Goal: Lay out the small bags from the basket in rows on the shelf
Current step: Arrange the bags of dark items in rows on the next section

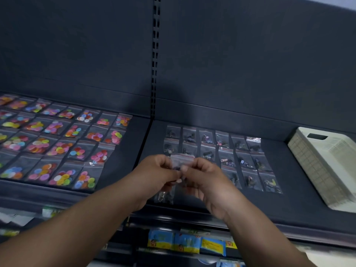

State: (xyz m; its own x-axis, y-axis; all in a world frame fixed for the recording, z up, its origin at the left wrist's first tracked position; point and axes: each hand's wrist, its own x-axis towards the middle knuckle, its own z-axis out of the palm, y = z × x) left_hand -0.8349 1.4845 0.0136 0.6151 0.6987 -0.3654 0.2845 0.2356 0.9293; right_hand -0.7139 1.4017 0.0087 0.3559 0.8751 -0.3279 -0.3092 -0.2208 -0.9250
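My left hand (158,171) and my right hand (204,178) both pinch one small clear zip bag (182,160) with dark bits inside, held above the dark shelf (300,201). Behind the hands, several small bags of dark parts (223,151) lie flat in rows on the right shelf section. The bags directly under my hands are partly hidden. A cream plastic basket (327,166) stands on the shelf at the right, its inside not visible from here.
On the left shelf section several bags of coloured buttons (57,145) lie in rows. A slotted upright (155,60) divides the dark back panels. Below the shelf edge, blue and yellow packets (185,242) sit on a lower shelf.
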